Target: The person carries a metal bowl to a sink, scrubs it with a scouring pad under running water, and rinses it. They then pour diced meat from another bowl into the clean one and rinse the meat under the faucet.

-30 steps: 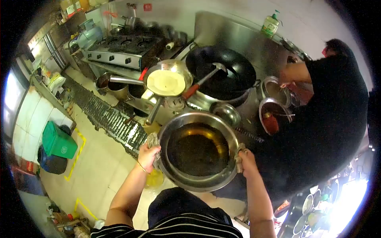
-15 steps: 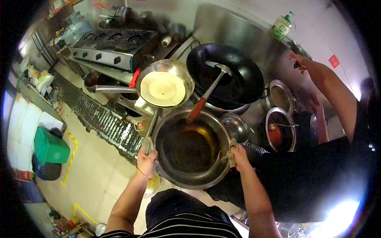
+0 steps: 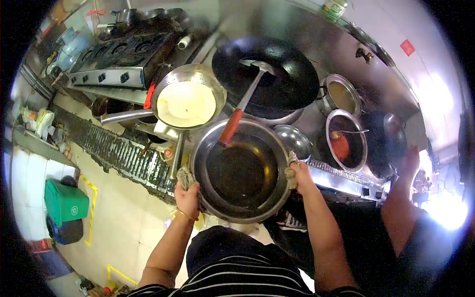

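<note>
Between my hands is a large round metal basin with dark liquid inside. My left hand grips its left side through a folded rag. My right hand is closed on the opposite side, also through a rag. Beyond the basin a big black wok sits on the stove. A metal spatula or ladle lies in the wok, its red-brown handle reaching out over the basin's far rim. Left of the wok is a metal pan with a pale round layer in it.
To the right stand a metal bowl, a pot with brownish contents and a pot with red contents. Another person's arm is close on my right. A burner stove is at upper left, a green bin at left.
My view has shifted, so the stove things appear further left. The other person's arm has come down from the back wall to the lower right. Both my hands still hold the basin.
</note>
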Demonstrator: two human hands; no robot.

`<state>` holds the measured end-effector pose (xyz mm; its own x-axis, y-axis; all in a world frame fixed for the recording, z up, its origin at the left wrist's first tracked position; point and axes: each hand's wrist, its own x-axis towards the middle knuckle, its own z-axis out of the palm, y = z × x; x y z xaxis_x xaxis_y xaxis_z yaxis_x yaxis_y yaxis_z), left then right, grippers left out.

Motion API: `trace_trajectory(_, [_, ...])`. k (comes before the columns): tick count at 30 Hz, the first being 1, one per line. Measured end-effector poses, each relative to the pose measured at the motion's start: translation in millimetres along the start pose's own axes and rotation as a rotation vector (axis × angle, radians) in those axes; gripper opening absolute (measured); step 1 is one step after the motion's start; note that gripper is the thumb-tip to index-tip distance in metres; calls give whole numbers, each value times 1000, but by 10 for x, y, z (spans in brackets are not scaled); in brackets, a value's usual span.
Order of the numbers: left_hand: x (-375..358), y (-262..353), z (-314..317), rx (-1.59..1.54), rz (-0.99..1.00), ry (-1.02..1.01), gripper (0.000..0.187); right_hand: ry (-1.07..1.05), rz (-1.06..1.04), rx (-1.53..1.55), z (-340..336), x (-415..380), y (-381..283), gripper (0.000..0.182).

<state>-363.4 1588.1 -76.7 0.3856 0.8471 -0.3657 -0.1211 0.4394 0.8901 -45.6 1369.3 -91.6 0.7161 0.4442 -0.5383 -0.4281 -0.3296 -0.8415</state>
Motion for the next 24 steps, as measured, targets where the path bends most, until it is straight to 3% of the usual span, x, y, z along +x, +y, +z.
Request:
trace_trajectory(12, [-4,-140,130,16,-61,-74,29,67,-30,45,-312,-430,217,30])
trace_trajectory(16, [-48,-105,210,-32,-118,-95,20,49,-14,61,-405,-595,230,33])
trace_trajectory(24, [-12,-62,207,-85,-167,-166,27,33,-34,115,-440,-722,235,33])
